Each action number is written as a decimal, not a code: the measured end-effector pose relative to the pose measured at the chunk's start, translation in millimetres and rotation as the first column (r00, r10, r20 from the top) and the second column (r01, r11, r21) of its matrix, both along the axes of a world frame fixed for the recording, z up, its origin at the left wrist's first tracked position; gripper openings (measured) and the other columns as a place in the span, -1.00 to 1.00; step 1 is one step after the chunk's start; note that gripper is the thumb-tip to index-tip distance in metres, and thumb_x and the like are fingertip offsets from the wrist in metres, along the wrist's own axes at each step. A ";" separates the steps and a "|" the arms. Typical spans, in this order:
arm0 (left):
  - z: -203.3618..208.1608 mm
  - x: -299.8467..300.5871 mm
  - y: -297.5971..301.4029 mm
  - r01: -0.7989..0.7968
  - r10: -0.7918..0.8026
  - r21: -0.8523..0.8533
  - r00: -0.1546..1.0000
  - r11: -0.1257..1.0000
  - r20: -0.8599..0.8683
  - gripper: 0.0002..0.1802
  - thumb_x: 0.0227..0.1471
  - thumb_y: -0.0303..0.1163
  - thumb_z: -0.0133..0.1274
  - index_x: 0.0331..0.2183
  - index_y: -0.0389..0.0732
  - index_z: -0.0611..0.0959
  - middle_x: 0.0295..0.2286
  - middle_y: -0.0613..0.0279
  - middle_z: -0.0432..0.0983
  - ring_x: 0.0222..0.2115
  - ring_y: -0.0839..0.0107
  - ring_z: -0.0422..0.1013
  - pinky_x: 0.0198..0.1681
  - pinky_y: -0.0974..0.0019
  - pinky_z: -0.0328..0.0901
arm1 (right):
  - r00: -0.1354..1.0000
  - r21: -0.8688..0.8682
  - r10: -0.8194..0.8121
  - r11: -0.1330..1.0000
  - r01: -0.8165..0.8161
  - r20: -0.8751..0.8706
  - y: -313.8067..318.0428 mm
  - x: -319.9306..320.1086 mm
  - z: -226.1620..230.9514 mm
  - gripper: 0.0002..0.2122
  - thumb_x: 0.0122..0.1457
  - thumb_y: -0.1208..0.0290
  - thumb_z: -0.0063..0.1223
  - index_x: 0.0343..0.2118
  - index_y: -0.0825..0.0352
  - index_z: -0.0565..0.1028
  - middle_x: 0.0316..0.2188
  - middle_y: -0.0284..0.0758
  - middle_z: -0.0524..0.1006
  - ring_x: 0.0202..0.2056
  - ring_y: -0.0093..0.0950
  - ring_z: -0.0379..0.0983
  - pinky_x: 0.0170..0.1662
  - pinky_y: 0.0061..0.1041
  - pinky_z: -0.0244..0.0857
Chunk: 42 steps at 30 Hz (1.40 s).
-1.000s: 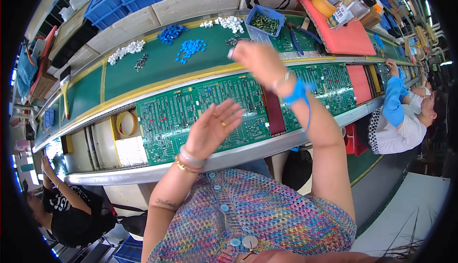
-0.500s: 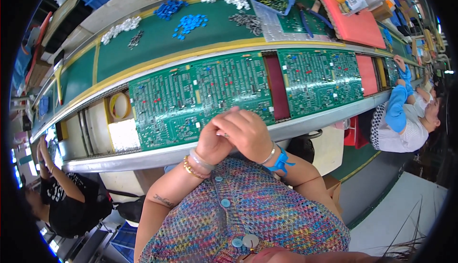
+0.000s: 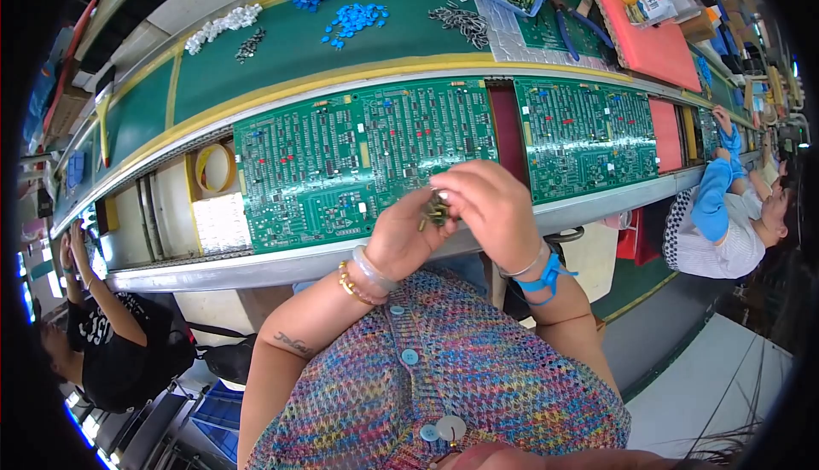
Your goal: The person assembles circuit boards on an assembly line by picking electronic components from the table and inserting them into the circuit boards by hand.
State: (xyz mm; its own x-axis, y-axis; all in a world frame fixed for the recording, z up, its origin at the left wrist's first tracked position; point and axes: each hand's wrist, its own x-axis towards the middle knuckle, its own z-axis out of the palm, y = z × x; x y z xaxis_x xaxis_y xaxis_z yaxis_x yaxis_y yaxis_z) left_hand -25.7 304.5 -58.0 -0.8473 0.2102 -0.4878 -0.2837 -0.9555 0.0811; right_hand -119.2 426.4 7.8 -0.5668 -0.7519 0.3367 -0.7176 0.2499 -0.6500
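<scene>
Small green components point(image 3: 438, 212) lie cupped in the left hand point(image 3: 399, 238) over the near edge of the wider circuit board point(image 3: 300, 187), where a slackened palm or clumsy right hand point(image 3: 502, 217) (its pinch cannot be told) could spill them.

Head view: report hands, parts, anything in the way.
Left hand cupped, holding small greenish parts. Right hand at them, grip unclear. Hands hide part of green circuit board.

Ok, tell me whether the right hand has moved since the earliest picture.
Yes: the right hand moved away from the yellow strip, toward the near metal rail.
</scene>
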 end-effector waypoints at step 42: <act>9.7 -3.1 -37.1 0.302 -0.284 -0.629 0.950 0.716 0.132 -0.72 0.16 -0.33 -0.05 -0.20 -0.35 0.54 -0.56 0.42 0.36 -0.72 0.74 0.07 -0.72 0.63 -0.08 | 0.994 0.230 -0.097 0.967 0.108 -0.058 43.2 -63.1 -40.8 -0.90 -0.03 0.57 0.10 -0.41 0.33 0.49 -0.41 -0.31 0.49 -0.35 -0.32 0.43 -0.30 -0.42 0.34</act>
